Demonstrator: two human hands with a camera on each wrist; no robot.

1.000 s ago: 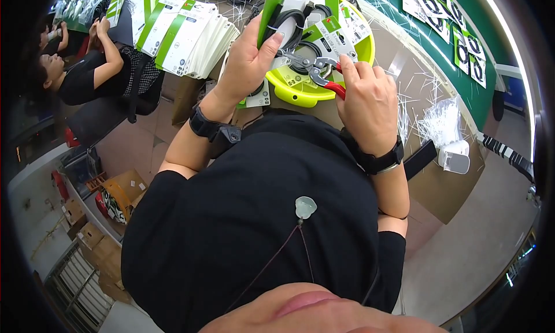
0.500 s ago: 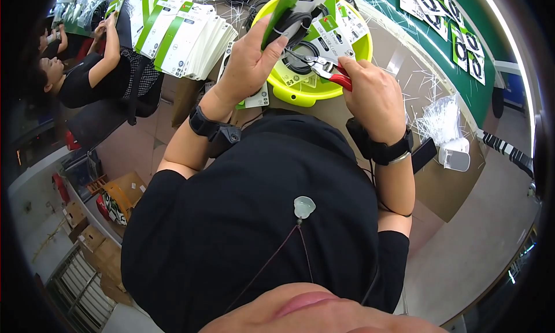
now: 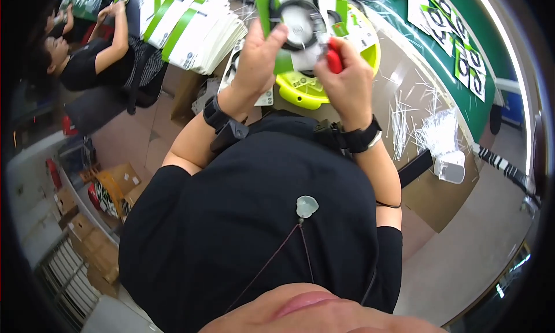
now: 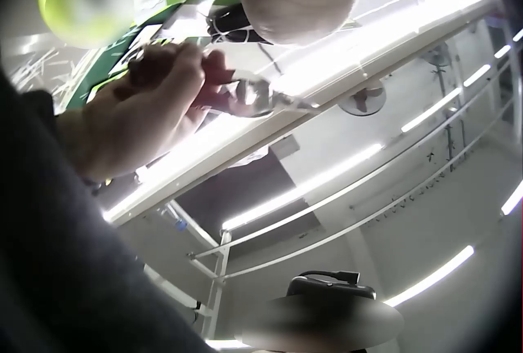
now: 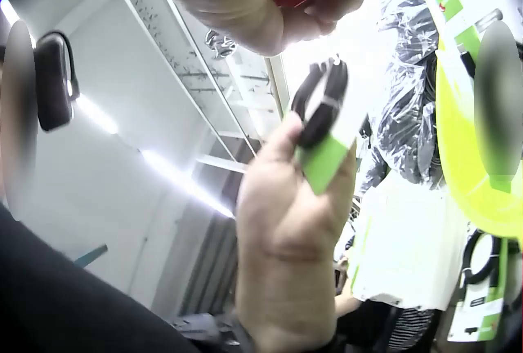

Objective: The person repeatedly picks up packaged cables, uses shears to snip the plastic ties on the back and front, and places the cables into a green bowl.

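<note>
My left hand [image 3: 252, 61] holds up a white and green packaging card [image 3: 283, 62], thumb on its front. On the card is a coiled black cable [image 5: 327, 112], with a light tie around the coil in the right wrist view. My right hand [image 3: 350, 84] grips red-handled cutting pliers [image 3: 333, 60] close to the card's right edge; their metal jaws are blurred in the head view. The pliers' metal head [image 4: 253, 98] shows beyond the fingers in the left wrist view. Under both hands stands a yellow-green basin [image 3: 300, 99] with more carded cables in it.
A thick stack of cards [image 3: 199, 35] lies at the left. Loose white cable ties [image 3: 399, 128] and a plastic bag of ties [image 3: 439, 128] are at the right. Carded cables [image 3: 462, 64] lie on the green mat [image 3: 485, 102]. Another person [image 3: 87, 64] sits at the far left.
The card in my left hand has turned so its cable coil faces me more fully. My right hand has moved up and left with the pliers, whose handles now point more upright.
</note>
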